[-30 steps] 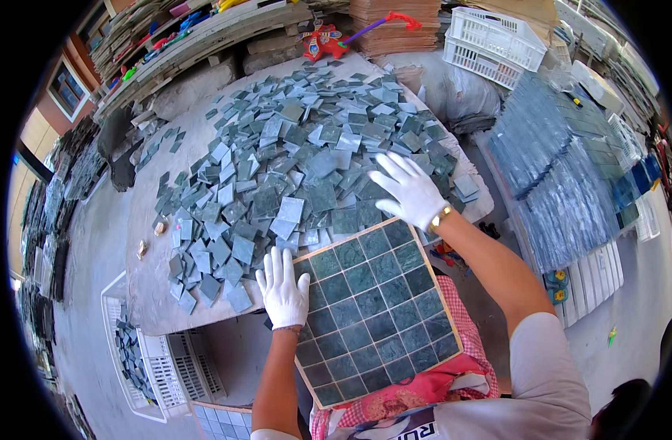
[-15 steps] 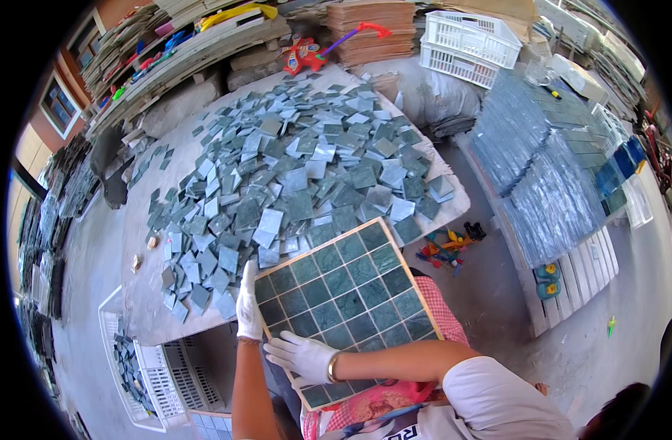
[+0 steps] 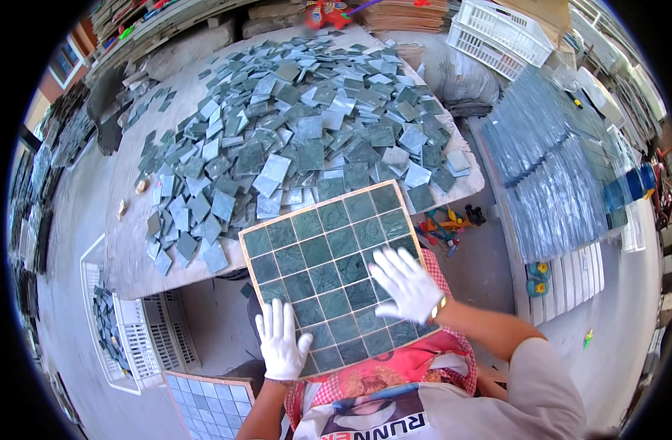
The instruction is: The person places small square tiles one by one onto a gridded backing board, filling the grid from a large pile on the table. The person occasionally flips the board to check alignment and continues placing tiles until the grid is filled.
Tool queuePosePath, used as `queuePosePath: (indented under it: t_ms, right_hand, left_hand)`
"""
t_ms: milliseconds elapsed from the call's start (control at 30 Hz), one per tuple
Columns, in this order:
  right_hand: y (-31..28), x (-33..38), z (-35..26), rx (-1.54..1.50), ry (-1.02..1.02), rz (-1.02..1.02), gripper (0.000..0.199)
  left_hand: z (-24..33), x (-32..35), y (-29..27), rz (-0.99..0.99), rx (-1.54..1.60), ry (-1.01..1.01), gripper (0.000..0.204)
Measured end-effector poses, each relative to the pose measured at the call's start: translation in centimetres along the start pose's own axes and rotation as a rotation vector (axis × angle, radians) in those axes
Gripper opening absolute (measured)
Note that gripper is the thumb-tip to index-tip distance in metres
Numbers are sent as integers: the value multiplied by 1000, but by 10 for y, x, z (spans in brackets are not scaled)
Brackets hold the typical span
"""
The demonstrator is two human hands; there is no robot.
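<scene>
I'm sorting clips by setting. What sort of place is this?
Probably a tile workshop: loose tiles lie heaped on a table, a framed tile grid lies before it, and plastic-wrapped stacks stand at the right.

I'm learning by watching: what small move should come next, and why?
Probably sweep the right hand across the green square tiles to check they lie flush: every visible cell of the grid tray holds one, the open right hand is spread over them, and the left hand is at the tray's left edge.
</scene>
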State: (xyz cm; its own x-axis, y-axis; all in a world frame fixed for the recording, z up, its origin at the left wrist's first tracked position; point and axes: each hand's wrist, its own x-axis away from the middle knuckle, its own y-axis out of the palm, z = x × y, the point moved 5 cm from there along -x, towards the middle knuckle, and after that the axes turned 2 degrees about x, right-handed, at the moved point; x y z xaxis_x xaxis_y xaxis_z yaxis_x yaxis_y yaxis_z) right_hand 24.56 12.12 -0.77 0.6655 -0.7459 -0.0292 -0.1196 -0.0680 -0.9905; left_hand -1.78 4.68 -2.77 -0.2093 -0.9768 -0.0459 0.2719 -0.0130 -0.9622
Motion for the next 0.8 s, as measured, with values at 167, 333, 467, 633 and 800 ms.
queuePosePath:
  t_ms: [167, 333, 467, 633, 800]
  right_hand:
    - [23, 6, -85, -202, -134, -140, 85]
    - [45, -56, -175, -238, -462, -60, 81]
    - [64, -74, -223, -205, -543, -96, 81]
    - [37, -42, -162, -387, -421, -21, 70]
    - [-4, 41, -34, -299, 100, -131, 74]
  left_hand:
    - [-35, 24, 19, 129, 805, -56, 66]
    - [-87, 20, 29, 461, 2081, -250, 73]
    - [-112, 32, 0, 954, 1998, -583, 68]
    - [-159, 103, -10, 853, 1773, -611, 64]
    - [-184, 181, -16, 993, 1528, -852, 46]
